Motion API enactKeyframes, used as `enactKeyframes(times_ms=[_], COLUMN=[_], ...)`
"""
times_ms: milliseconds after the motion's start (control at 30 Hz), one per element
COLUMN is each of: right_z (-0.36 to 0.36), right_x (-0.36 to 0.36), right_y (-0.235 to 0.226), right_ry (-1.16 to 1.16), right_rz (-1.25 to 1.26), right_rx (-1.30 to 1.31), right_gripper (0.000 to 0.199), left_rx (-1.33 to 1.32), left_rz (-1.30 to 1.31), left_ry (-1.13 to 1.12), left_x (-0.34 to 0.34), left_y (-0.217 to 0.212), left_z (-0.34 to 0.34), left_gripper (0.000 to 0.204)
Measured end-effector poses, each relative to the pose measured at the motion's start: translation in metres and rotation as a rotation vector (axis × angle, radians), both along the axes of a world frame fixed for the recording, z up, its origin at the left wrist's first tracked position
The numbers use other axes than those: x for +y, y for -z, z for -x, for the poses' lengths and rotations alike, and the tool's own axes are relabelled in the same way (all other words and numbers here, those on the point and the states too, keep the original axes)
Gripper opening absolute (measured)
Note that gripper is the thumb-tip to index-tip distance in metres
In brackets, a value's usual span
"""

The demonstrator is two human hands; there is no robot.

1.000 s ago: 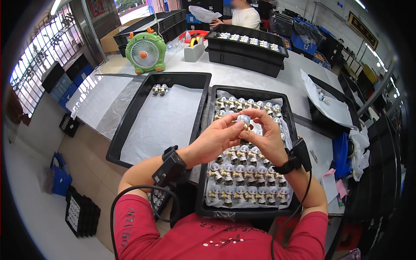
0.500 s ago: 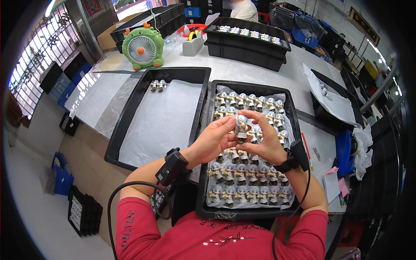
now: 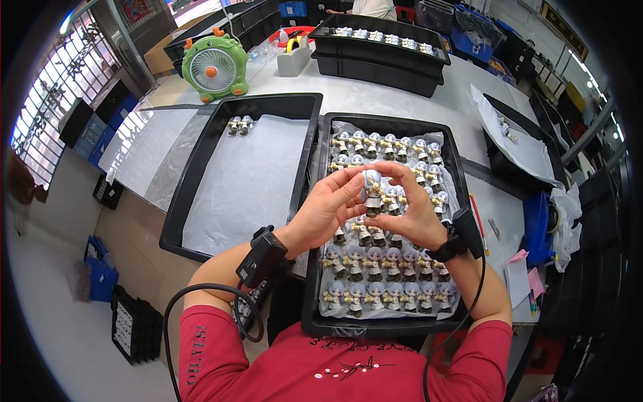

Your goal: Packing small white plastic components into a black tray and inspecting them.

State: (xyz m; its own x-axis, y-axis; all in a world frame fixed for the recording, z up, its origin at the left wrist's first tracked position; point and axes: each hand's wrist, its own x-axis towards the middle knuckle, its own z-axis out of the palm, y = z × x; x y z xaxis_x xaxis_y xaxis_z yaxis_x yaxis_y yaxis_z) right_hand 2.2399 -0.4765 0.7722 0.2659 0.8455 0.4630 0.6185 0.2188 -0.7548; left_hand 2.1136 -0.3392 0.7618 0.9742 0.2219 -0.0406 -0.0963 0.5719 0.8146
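At a grey workshop table point(image 3: 402, 100), two black trays point(image 3: 305, 117) sit side by side, one packed with figurines point(image 3: 382, 295), as both hands point(image 3: 328, 208) point(image 3: 412, 211) pinch one figurine point(image 3: 372, 191).

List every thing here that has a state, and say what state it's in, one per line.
Figurine: upright, lifted above the tray, held by both hands.
Left hand: closed on the figurine.
Right hand: closed on the figurine.
Right tray: nearly full of standing figurines.
Left tray: lined with a white sheet, two figurines at its far corner.
Green fan: upright; running or not, cannot tell.
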Motion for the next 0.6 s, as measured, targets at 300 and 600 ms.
enactKeyframes(times_ms=[300,600], right_z=[-0.0037,-0.0035], right_x=[-0.0025,-0.0036], right_y=[0.0010,-0.0010], right_ry=[0.033,0.015], right_rz=[0.039,0.018], right_rx=[-0.081,-0.055], right_gripper=[0.071,0.071], left_rx=[0.045,0.018], left_rz=[-0.046,-0.048], left_ry=[-0.029,-0.057], left_x=[-0.0031,-0.0074], left_y=[-0.0010,-0.0041], left_z=[-0.0004,0.0016], left_gripper=[0.036,0.036])
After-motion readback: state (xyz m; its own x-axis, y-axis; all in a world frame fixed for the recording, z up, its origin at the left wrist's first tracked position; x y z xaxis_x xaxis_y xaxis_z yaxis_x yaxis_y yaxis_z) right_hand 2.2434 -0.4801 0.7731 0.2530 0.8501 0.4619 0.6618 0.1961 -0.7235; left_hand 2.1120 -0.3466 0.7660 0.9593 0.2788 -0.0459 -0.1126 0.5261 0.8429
